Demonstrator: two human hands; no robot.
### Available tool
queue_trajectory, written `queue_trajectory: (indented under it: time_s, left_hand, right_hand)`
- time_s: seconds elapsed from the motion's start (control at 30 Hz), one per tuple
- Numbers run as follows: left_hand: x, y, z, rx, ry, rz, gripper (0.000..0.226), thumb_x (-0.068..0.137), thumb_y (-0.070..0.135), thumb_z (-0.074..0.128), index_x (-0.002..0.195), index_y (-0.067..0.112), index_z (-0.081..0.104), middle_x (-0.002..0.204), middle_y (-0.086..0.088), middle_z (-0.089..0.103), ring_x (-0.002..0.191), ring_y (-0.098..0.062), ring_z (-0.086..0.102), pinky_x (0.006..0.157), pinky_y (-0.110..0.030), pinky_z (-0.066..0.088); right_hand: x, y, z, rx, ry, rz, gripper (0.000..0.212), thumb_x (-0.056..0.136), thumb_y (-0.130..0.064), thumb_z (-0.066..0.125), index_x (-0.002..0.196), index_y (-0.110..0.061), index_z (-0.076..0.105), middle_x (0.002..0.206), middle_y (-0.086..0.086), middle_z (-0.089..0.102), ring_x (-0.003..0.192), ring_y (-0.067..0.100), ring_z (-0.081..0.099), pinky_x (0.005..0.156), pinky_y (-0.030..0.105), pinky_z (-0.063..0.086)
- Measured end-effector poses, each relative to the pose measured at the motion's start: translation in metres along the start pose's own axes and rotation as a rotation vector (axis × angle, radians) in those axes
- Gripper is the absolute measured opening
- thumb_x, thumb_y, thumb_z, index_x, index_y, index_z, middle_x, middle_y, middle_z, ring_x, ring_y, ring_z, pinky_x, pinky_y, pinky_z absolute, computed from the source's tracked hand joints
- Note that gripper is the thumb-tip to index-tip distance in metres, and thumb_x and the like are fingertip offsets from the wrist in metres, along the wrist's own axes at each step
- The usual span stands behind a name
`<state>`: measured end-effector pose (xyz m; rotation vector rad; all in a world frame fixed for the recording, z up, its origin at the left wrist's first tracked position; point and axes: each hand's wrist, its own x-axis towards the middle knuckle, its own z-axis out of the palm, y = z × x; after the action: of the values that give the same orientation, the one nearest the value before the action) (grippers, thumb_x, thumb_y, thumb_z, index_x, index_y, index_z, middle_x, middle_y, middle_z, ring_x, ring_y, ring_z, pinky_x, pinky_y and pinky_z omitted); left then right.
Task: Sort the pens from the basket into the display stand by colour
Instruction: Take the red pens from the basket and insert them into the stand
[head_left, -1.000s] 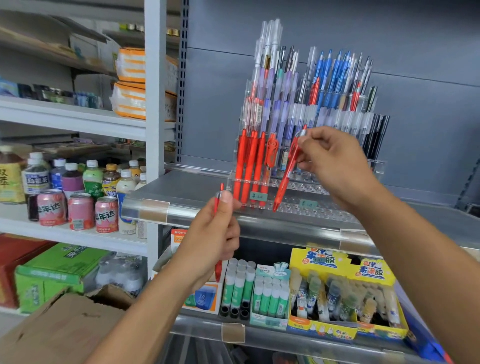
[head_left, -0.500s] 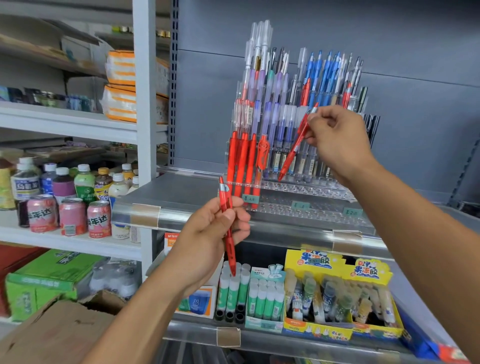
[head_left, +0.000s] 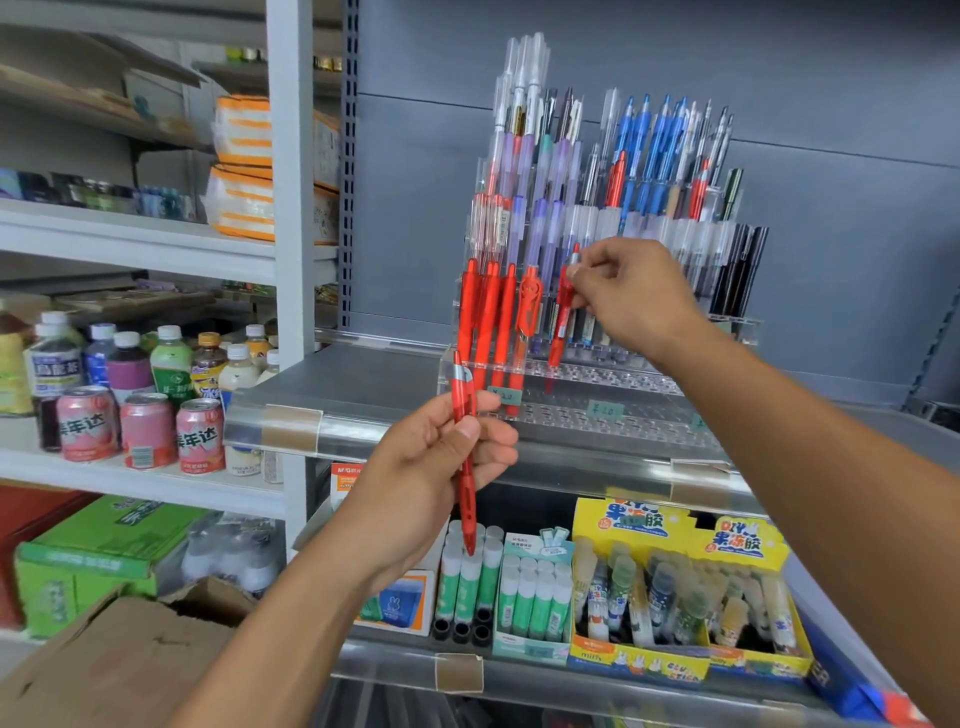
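Hidden or unclear: no basket in view. The tip of the right-hand pen (head_left: 561, 317) blurs into the clear plastic, so whether it sits in a hole cannot be told. Rear pens of the stand overlap and their colours are partly hard to separate. Price labels (head_left: 605, 410) on the stand front are too small to read.

Item 1: red pen, right hand (head_left: 631, 299). Pinched at its upper end between thumb and fingertips, nearly upright, tip down at the stand's lower front row, just right of the red pens already placed.

Item 2: red pen (head_left: 464, 452), left hand (head_left: 431, 470). Translucent red barrel, silver band near the top, tip down. Gripped at mid-barrel by thumb and curled fingers, held in front of the shelf edge, below and left of the stand.

Item 3: clear acrylic display stand (head_left: 597, 384), tiered, perforated rows. Red pens (head_left: 488, 322) stand at front left; purple and white-capped pens (head_left: 524, 171) behind; blue pens (head_left: 654, 150) upper right; black pens (head_left: 740, 270) far right.

Surroundings: stand sits on a grey metal shelf (head_left: 363, 379) against a grey back panel. Shelf below holds green-and-white glue sticks (head_left: 524, 587) and a yellow box of glue pens (head_left: 685, 587). Left bay: bottled drinks (head_left: 171, 364), pink cans (head_left: 145, 431), green carton (head_left: 88, 551). Cardboard box (head_left: 114, 654) at bottom left, cut off by the frame.
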<state>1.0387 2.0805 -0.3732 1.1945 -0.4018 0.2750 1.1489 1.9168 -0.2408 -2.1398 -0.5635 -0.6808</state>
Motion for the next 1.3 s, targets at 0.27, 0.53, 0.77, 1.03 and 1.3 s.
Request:
queue_trajectory:
  time_s: [0.27, 0.53, 0.77, 1.03, 1.3]
  left_hand:
    - [-0.001, 0.000, -0.001, -0.020, 0.003, -0.008, 0.027, 0.099, 0.006, 0.040, 0.117, 0.007, 0.060, 0.087, -0.005, 0.072, 0.084, -0.016, 0.069, 0.080, -0.025, 0.056]
    - [-0.002, 0.000, -0.002, -0.037, -0.011, -0.021, 0.028, 0.097, 0.007, 0.042, 0.118, 0.008, 0.061, 0.089, -0.005, 0.073, 0.083, -0.014, 0.069, 0.080, -0.025, 0.056]
    - [-0.002, 0.000, -0.001, -0.036, -0.025, -0.032, 0.031, 0.094, 0.013, 0.046, 0.121, 0.010, 0.061, 0.092, -0.004, 0.072, 0.087, -0.013, 0.069, 0.085, -0.025, 0.056]
    - [-0.003, -0.001, 0.005, -0.009, -0.020, -0.074, 0.027, 0.093, 0.012, 0.048, 0.115, 0.008, 0.064, 0.101, -0.007, 0.075, 0.096, -0.015, 0.070, 0.095, -0.029, 0.052]
    - [-0.002, 0.004, 0.002, -0.042, -0.013, -0.121, 0.047, 0.095, 0.036, 0.037, 0.127, 0.011, 0.059, 0.122, -0.005, 0.069, 0.116, -0.017, 0.064, 0.103, -0.033, 0.043]
  right_hand:
    - [-0.015, 0.005, 0.010, -0.081, -0.009, 0.007, 0.012, 0.096, -0.021, 0.061, 0.087, -0.013, 0.062, 0.075, 0.002, 0.070, 0.042, -0.009, 0.054, 0.058, 0.019, 0.043]
    - [-0.033, -0.002, 0.006, -0.061, 0.154, 0.050, 0.018, 0.097, -0.018, 0.055, 0.081, -0.013, 0.060, 0.081, -0.004, 0.065, 0.076, 0.009, 0.062, 0.073, 0.024, 0.050]
    - [-0.084, -0.021, 0.016, 0.075, -0.242, -0.153, 0.011, 0.095, -0.033, 0.058, 0.089, -0.031, 0.066, 0.082, -0.011, 0.068, 0.078, 0.003, 0.063, 0.074, 0.021, 0.050]
    - [-0.088, -0.016, 0.023, 0.217, -0.391, -0.173, 0.007, 0.092, -0.021, 0.066, 0.088, -0.019, 0.071, 0.079, -0.010, 0.069, 0.073, -0.001, 0.062, 0.074, 0.016, 0.049]
    - [-0.072, -0.010, 0.006, 0.407, -0.262, 0.045, 0.009, 0.096, -0.014, 0.059, 0.091, -0.009, 0.065, 0.084, 0.007, 0.076, 0.079, 0.020, 0.074, 0.069, 0.029, 0.056]
